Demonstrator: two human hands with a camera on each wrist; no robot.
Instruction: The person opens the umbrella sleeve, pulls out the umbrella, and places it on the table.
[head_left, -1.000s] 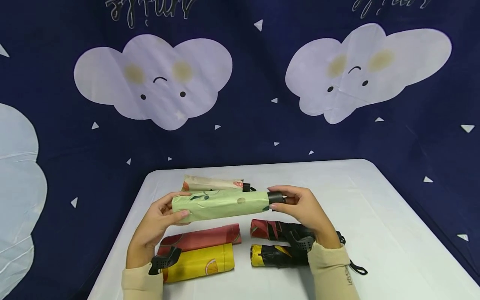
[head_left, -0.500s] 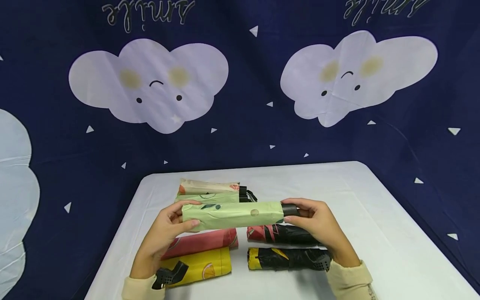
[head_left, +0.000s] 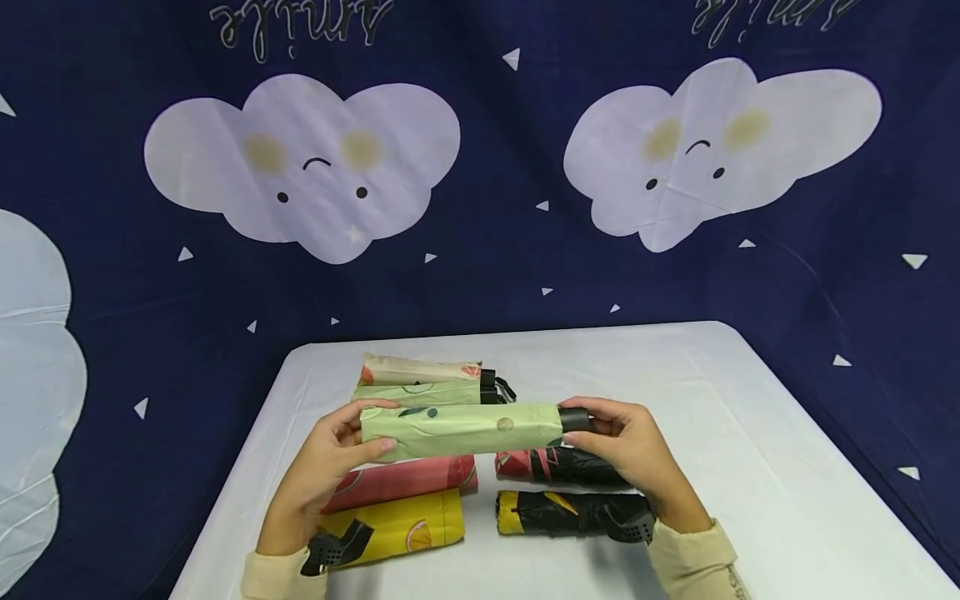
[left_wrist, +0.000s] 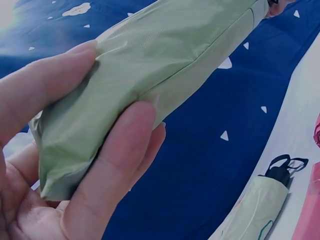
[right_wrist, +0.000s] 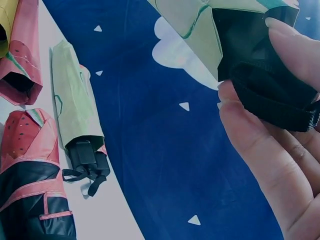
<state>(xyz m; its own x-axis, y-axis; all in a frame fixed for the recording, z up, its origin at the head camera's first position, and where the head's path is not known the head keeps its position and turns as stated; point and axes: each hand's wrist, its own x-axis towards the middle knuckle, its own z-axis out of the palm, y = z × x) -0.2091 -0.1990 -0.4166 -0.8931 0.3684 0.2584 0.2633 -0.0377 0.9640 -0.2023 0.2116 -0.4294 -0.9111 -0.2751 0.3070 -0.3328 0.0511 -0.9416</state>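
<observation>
A folded umbrella in a light green sleeve [head_left: 465, 432] is held level above the table by both hands. My left hand [head_left: 326, 458] grips the sleeve's left end, thumb on the near side. In the left wrist view the fingers [left_wrist: 122, 150] lie along the green cloth. My right hand [head_left: 630, 437] pinches the black handle [head_left: 575, 419] at the other end; a black wrist strap [right_wrist: 270, 100] hangs from it in the right wrist view. Behind the held umbrella lie another green umbrella [head_left: 427, 392] and a cream one [head_left: 420, 370], handles to the right.
Nearer on the white table [head_left: 750, 467] lie a red sleeve [head_left: 412, 482] and a yellow sleeve [head_left: 420, 529] on the left. To their right are a red and black folded umbrella [head_left: 562, 467] and a yellow and black one [head_left: 558, 513]. A dark blue cloud-print cloth [head_left: 510, 167] hangs behind.
Both hands have shifted slightly right and nearer with the green umbrella, uncovering the other green one behind it. The head view has tilted a little. Over the last half second hardly anything moves.
</observation>
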